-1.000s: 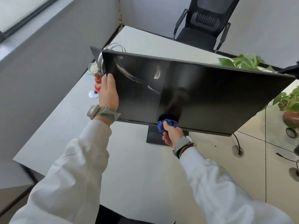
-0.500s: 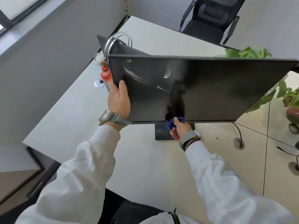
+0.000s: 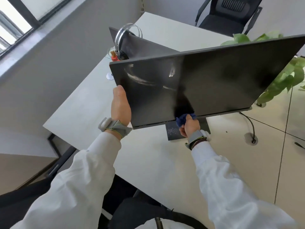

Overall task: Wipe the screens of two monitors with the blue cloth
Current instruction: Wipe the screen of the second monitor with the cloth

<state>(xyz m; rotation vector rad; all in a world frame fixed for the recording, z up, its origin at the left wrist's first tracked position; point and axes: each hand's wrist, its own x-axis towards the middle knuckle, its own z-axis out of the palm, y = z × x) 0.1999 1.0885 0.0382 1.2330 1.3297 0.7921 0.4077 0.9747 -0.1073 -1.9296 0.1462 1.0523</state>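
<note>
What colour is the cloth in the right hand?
Dark blue. The cloth, bunched in the right hand, shows best in the head view.

Our dark monitor (image 3: 214, 80), smeared and tilted, above our right hand (image 3: 189, 128), blue cloth (image 3: 180, 121) bunched in that grip at its bottom edge, second monitor (image 3: 132, 45) behind
</note>
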